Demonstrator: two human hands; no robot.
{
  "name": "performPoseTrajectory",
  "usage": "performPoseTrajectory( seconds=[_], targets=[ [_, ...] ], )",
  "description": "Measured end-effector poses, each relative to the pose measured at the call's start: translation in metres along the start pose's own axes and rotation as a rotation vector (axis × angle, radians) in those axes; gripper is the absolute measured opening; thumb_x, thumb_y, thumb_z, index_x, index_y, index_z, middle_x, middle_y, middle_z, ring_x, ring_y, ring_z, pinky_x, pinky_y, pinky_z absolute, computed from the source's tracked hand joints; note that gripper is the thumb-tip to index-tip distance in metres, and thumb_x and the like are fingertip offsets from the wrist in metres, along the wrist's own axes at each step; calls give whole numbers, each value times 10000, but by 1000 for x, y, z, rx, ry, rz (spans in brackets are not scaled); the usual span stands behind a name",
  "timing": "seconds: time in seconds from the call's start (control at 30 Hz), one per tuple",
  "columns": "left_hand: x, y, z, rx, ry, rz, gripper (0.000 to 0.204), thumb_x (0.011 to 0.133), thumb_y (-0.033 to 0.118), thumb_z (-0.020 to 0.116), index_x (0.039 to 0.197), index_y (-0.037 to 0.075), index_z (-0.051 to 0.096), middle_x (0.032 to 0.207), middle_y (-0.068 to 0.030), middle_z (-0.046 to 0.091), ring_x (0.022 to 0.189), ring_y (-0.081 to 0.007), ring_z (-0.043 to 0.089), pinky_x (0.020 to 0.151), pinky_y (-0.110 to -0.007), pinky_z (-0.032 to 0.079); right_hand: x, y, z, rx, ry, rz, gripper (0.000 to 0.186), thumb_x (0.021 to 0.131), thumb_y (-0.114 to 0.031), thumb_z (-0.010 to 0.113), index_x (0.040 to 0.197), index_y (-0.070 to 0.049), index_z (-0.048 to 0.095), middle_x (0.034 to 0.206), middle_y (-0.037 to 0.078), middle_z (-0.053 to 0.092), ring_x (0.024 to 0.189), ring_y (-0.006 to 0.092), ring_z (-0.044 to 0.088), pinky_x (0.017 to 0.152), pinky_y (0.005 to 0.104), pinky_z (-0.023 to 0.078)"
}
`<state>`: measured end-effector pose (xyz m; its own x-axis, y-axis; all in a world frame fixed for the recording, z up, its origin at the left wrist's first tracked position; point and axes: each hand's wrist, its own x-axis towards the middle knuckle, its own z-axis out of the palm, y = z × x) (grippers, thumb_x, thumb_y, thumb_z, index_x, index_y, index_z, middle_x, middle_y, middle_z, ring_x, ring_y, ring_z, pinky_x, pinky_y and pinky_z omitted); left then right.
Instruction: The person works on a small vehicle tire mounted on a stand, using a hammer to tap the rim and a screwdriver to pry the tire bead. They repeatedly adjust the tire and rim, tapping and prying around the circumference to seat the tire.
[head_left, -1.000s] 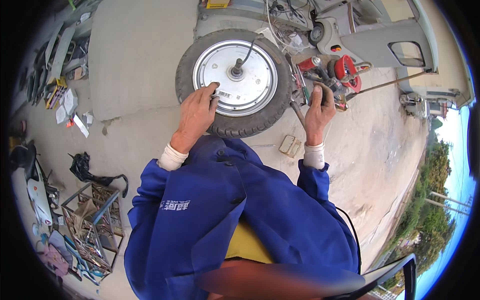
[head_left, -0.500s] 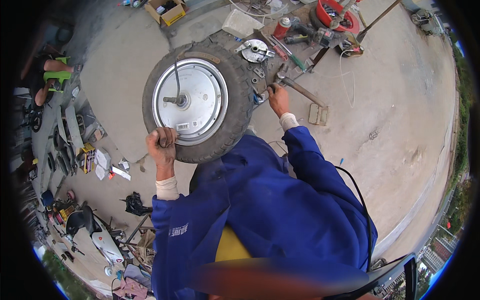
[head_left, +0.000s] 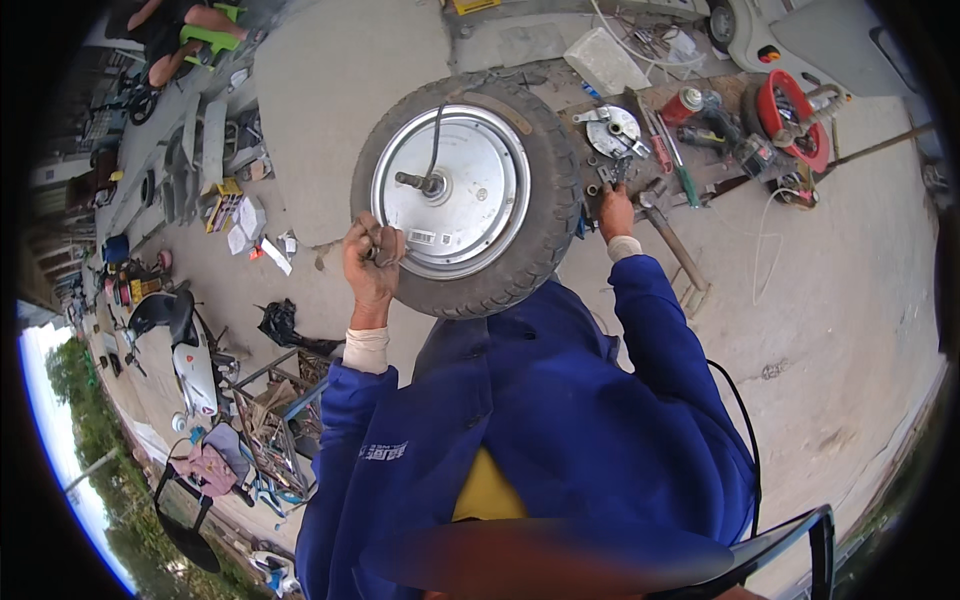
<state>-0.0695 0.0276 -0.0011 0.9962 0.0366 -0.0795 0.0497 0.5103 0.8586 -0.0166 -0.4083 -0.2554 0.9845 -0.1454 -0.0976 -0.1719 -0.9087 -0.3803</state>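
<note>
Wheel (head_left: 470, 195) lies flat on the concrete floor (head_left: 330, 90), tyre on, cable coming off its axle. Left hand (head_left: 370, 262) is clenched on the rim at 7 o'clock; right hand (head_left: 614, 212) reaches into scattered tools (head_left: 660, 140) at 3, grip unclear. Looks mid-job.

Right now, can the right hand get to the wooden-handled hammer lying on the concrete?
Probably yes. The right hand rests among small metal parts beside the black-tyred wheel, and the wooden-handled hammer lies just next to that wrist with nothing covering it.
</note>
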Motion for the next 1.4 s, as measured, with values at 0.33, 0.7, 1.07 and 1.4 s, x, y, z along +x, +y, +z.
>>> performPoseTrajectory(
  seconds=[0.33,0.7,1.07,1.4],
  targets=[
    [-13,-20,-11,-188,18,107,168,999,174,500,916,32,535,825,-45,493,779,-157,499,754,-334,441,15,11,3,-124,-88,-137,174,1031,-61,579,1197,-17,608,1216,297,681,988,472,765,798,537,640],
    [-12,-23,55,104,438,280,112,1030,144,482,956,64,511,772,-27,442,685,-144,434,693,-309,406,27,10,14,-188,-78,-85,191,1090,-164,525,1140,-26,647,1132,283,730,949,455,777,796,526,645],
    [-3,-24,65,140,505,317,199,1016,241,520,904,92,452,735,-17,393,694,-142,388,681,-326,359,13,4,-6,-133,-53,-164,156,1016,-70,582,1163,-19,583,1159,282,723,940,477,765,766,545,638],
    [0,-36,34,173,283,350,204,1012,186,497,847,72,457,707,-9,387,604,-116,348,558,-302,305,10,-154,-190,1001,420,-87,192,1113,-155,612,1168,25,651,1046,154,740,940,243,680,902,364,537]
  ],
)
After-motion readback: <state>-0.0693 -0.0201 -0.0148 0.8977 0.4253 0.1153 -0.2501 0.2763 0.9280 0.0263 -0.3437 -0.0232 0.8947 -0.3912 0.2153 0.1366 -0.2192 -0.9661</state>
